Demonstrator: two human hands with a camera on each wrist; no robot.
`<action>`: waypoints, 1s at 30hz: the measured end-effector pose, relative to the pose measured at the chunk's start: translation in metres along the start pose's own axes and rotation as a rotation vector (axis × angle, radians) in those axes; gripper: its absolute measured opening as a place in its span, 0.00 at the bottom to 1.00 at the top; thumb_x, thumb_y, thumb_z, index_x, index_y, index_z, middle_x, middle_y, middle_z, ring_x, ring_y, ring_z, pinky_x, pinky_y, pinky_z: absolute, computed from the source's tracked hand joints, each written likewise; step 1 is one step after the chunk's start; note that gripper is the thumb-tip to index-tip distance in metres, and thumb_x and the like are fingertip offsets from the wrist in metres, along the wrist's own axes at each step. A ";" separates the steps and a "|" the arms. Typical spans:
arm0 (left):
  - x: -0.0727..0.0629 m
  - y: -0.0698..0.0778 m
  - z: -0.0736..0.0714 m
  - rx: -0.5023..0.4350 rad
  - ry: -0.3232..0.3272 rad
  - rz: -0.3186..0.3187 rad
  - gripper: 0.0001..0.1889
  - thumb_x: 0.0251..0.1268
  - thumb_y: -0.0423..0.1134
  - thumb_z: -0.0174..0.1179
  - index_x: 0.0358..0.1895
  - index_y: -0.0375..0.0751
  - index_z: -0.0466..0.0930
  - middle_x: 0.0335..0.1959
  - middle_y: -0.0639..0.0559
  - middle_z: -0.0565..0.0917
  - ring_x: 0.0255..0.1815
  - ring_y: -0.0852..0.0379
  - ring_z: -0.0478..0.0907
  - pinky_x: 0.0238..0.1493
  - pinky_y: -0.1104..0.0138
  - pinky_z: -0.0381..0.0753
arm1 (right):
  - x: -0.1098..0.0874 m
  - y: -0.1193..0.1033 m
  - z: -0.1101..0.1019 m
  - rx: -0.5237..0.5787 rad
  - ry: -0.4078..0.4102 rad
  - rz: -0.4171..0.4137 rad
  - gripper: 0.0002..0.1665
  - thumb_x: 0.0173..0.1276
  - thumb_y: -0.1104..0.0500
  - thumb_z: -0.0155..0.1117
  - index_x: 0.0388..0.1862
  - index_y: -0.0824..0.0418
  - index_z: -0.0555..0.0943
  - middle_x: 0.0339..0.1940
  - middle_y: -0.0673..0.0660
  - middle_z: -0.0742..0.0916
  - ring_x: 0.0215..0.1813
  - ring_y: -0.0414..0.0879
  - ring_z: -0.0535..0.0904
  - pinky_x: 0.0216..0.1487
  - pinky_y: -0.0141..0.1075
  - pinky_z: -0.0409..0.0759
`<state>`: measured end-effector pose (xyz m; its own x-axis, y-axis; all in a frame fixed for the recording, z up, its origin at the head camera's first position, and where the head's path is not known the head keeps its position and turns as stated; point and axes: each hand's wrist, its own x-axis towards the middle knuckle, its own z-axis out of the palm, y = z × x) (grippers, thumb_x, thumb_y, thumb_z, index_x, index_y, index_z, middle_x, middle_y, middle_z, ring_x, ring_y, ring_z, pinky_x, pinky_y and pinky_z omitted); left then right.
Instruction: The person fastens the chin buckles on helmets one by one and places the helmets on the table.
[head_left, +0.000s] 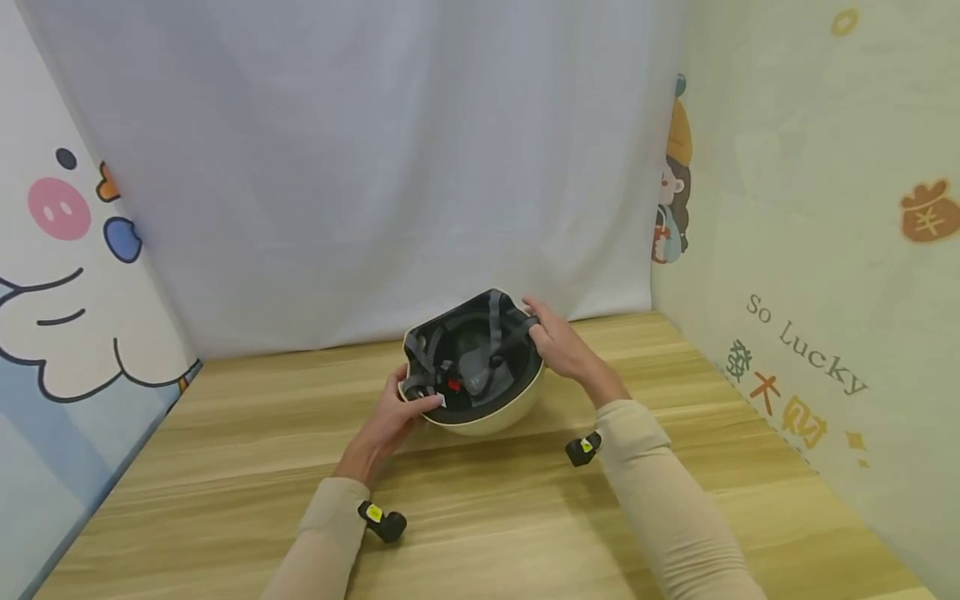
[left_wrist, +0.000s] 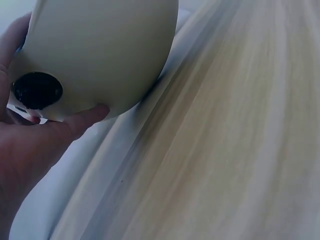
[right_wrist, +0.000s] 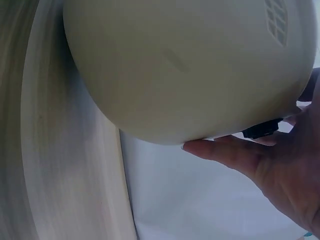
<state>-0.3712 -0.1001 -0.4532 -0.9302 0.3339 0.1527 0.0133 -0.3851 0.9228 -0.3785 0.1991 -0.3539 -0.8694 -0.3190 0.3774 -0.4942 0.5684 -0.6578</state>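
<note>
A cream helmet is tilted over the wooden table, its black hollow facing me. Grey straps and a red buckle piece show inside it. My left hand grips the left rim, its thumb lying over the edge beside a small white tag. At the right rim, my right hand holds the helmet with fingers around the edge. The left wrist view shows the smooth shell and a round black fitting near the hand. A slotted vent marks the shell in the right wrist view.
The wood-grain table runs back to a white curtain. Printed cartoon walls stand on the left and right. Black wrist cameras stick out from both sleeves.
</note>
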 end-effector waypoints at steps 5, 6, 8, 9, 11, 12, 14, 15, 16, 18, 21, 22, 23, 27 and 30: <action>-0.001 0.002 -0.001 0.061 -0.117 0.071 0.60 0.55 0.22 0.66 0.81 0.51 0.30 0.75 0.27 0.54 0.64 0.44 0.72 0.54 0.65 0.79 | -0.003 -0.001 -0.001 0.012 -0.016 -0.023 0.35 0.73 0.63 0.35 0.79 0.67 0.56 0.71 0.70 0.69 0.71 0.62 0.64 0.65 0.57 0.65; -0.001 0.002 -0.001 0.062 -0.124 0.073 0.61 0.55 0.22 0.66 0.81 0.53 0.28 0.76 0.28 0.52 0.64 0.44 0.71 0.54 0.65 0.79 | -0.003 -0.002 0.000 0.018 -0.019 -0.019 0.35 0.73 0.62 0.35 0.79 0.66 0.57 0.73 0.69 0.68 0.71 0.62 0.64 0.63 0.56 0.68; -0.001 0.004 -0.001 0.059 -0.111 0.061 0.62 0.55 0.22 0.66 0.81 0.54 0.27 0.77 0.29 0.51 0.64 0.43 0.72 0.53 0.65 0.80 | -0.004 -0.002 0.000 0.029 -0.023 -0.012 0.35 0.73 0.61 0.35 0.79 0.65 0.57 0.75 0.67 0.67 0.68 0.62 0.67 0.57 0.54 0.74; -0.002 0.005 0.000 0.058 -0.100 0.049 0.62 0.55 0.22 0.66 0.81 0.54 0.28 0.77 0.31 0.51 0.64 0.43 0.72 0.52 0.65 0.80 | -0.005 -0.001 0.000 0.032 -0.025 -0.006 0.35 0.73 0.61 0.34 0.79 0.65 0.58 0.75 0.66 0.67 0.66 0.62 0.70 0.52 0.52 0.77; -0.003 0.007 0.001 0.063 -0.084 0.026 0.61 0.55 0.21 0.64 0.80 0.55 0.29 0.77 0.34 0.52 0.63 0.42 0.72 0.50 0.65 0.81 | -0.006 0.000 0.001 0.040 -0.028 0.006 0.35 0.73 0.61 0.34 0.79 0.65 0.58 0.75 0.65 0.68 0.59 0.61 0.74 0.42 0.48 0.80; -0.003 0.008 0.001 0.071 -0.079 0.020 0.60 0.55 0.21 0.64 0.80 0.56 0.30 0.76 0.34 0.53 0.63 0.41 0.72 0.49 0.64 0.82 | -0.007 0.001 0.001 0.039 -0.027 0.010 0.35 0.73 0.61 0.34 0.79 0.64 0.59 0.75 0.64 0.69 0.56 0.61 0.75 0.38 0.47 0.80; -0.004 0.010 0.002 0.094 -0.071 0.012 0.59 0.56 0.20 0.63 0.81 0.56 0.31 0.75 0.33 0.56 0.61 0.41 0.74 0.48 0.63 0.82 | -0.008 0.003 0.001 0.038 -0.021 0.013 0.34 0.73 0.61 0.34 0.78 0.65 0.60 0.74 0.64 0.70 0.55 0.60 0.75 0.41 0.47 0.79; -0.004 0.011 0.003 0.110 -0.072 0.012 0.59 0.57 0.20 0.63 0.81 0.56 0.31 0.74 0.31 0.58 0.60 0.41 0.75 0.48 0.63 0.83 | -0.009 0.003 0.001 0.041 -0.018 0.013 0.34 0.73 0.61 0.34 0.78 0.65 0.60 0.74 0.65 0.70 0.56 0.60 0.75 0.44 0.48 0.78; -0.004 0.012 0.003 0.123 -0.072 0.010 0.59 0.58 0.21 0.62 0.81 0.56 0.30 0.72 0.29 0.60 0.59 0.42 0.76 0.48 0.63 0.83 | -0.009 0.004 0.001 0.044 -0.014 0.014 0.34 0.73 0.62 0.34 0.77 0.66 0.61 0.74 0.65 0.70 0.59 0.60 0.73 0.49 0.49 0.76; -0.004 0.013 0.003 0.143 -0.067 0.004 0.59 0.59 0.22 0.63 0.81 0.56 0.29 0.71 0.27 0.63 0.57 0.44 0.78 0.48 0.63 0.82 | -0.010 0.006 0.001 0.051 -0.008 0.019 0.33 0.73 0.62 0.34 0.77 0.67 0.62 0.73 0.65 0.71 0.64 0.60 0.71 0.59 0.51 0.71; -0.004 0.015 0.000 0.162 -0.087 -0.001 0.58 0.61 0.25 0.62 0.81 0.56 0.26 0.72 0.27 0.61 0.57 0.44 0.78 0.48 0.62 0.82 | -0.010 0.009 0.001 0.065 0.000 0.030 0.32 0.74 0.62 0.34 0.75 0.68 0.63 0.73 0.66 0.71 0.71 0.60 0.66 0.68 0.54 0.63; -0.004 0.015 -0.001 0.165 -0.096 0.002 0.57 0.63 0.25 0.61 0.81 0.57 0.25 0.75 0.30 0.58 0.57 0.43 0.78 0.47 0.61 0.83 | -0.010 0.010 0.001 0.067 0.004 0.036 0.32 0.74 0.62 0.34 0.75 0.68 0.64 0.73 0.66 0.71 0.72 0.60 0.65 0.70 0.54 0.61; -0.003 0.015 -0.002 0.167 -0.108 0.009 0.56 0.65 0.26 0.60 0.81 0.57 0.25 0.78 0.34 0.54 0.58 0.42 0.77 0.47 0.60 0.83 | -0.010 0.012 0.001 0.066 0.006 0.040 0.32 0.74 0.62 0.33 0.74 0.68 0.64 0.73 0.66 0.71 0.73 0.60 0.64 0.71 0.54 0.60; -0.003 0.017 -0.006 0.161 -0.148 0.050 0.48 0.72 0.27 0.51 0.81 0.59 0.28 0.82 0.51 0.36 0.59 0.44 0.76 0.45 0.57 0.83 | -0.012 0.015 0.003 0.078 0.010 0.056 0.31 0.73 0.62 0.33 0.73 0.67 0.67 0.69 0.67 0.74 0.63 0.61 0.73 0.65 0.53 0.68; -0.003 0.019 -0.005 0.133 -0.158 0.076 0.45 0.74 0.27 0.48 0.82 0.60 0.31 0.82 0.54 0.35 0.58 0.47 0.77 0.45 0.57 0.83 | -0.013 0.015 0.004 0.099 -0.001 0.059 0.31 0.73 0.62 0.34 0.72 0.67 0.68 0.63 0.68 0.77 0.42 0.58 0.79 0.47 0.48 0.77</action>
<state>-0.3705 -0.1131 -0.4377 -0.8559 0.4429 0.2670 0.1387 -0.3008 0.9435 -0.3743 0.2090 -0.3716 -0.8968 -0.2884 0.3354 -0.4403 0.5084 -0.7400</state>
